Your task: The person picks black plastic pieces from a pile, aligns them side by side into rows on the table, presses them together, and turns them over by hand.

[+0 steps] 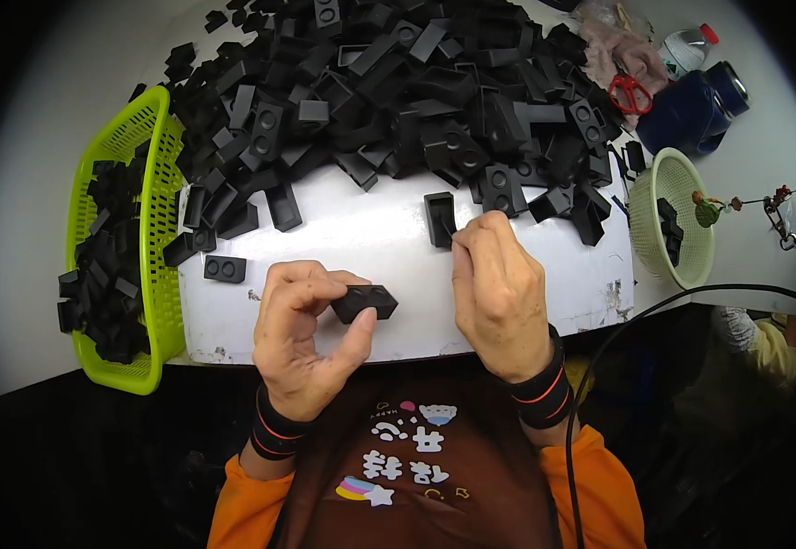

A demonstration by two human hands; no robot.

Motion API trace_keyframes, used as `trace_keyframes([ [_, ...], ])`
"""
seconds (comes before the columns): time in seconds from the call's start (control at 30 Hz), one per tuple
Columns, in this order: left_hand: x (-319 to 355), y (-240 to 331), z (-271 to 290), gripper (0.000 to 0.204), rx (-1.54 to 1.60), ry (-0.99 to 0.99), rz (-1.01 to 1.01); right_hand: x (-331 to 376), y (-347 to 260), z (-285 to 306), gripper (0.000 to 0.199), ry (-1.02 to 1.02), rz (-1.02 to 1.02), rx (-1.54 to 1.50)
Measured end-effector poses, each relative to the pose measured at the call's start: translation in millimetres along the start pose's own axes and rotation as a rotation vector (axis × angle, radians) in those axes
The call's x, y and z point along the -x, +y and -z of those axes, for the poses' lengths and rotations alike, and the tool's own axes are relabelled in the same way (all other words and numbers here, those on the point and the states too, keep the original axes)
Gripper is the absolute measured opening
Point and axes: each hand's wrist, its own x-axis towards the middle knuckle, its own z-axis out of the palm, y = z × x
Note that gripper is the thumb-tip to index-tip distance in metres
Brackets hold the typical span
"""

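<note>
My left hand [302,334] pinches a small black rectangular block [364,301] between thumb and fingers, low over the white board. Two round dimples show on the block's upper face. To the right, my right hand [502,293] is closed, its fingertips at the right edge of a black hollow block [436,218] whose open side shows. The back of the hand hides part of that grip. A loose dimpled black block [225,268] lies left of my left hand. Beyond both hands rises a large heap of similar black blocks [389,91].
A green basket [162,302] of black pieces stands left. At right are a cream basket [691,247] with a few dark pieces, red-handled scissors [631,94], a dark blue flask [686,114], a clear bottle [686,52] and a cloth [618,50]. A black cable [654,309] crosses the right side.
</note>
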Motion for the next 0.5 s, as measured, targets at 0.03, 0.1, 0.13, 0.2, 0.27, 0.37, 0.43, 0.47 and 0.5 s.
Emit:
trace_keyframes([
  [0.03,3,-2,-6,0.028,-0.006,0.117,-0.084,5,1,1,0.019,-0.008,0.006,-0.009],
  [0.1,2,-2,-10,0.034,-0.463,-0.029,-0.274,17,1,7,0.015,0.002,-0.123,-0.129],
  [0.13,1,5,-7,0.037,-0.562,-0.158,-0.285,21,1,11,0.015,0.031,-0.176,-0.158],
  [0.2,-5,23,-6,0.042,-0.669,-0.321,-0.301,19,4,17,0.017,0.007,-0.194,-0.111],
  [0.27,-16,27,3,0.042,-0.657,-0.328,-0.277,13,4,16,0.026,-0.015,-0.197,-0.013],
  [0.37,-54,24,-3,0.039,-0.744,-0.302,-0.347,-2,0,0,0.022,-0.028,-0.11,0.024],
  [0.43,-80,10,-16,0.04,-0.767,-0.382,-0.486,-3,4,0,0.025,-0.072,-0.133,0.025],
  [0.47,-85,0,-23,0.041,-0.772,-0.422,-0.529,-4,9,0,0.025,-0.086,-0.109,0.012],
  [0.5,-86,-6,-29,0.042,-0.779,-0.466,-0.571,-4,13,0,0.024,-0.099,-0.089,-0.006],
])
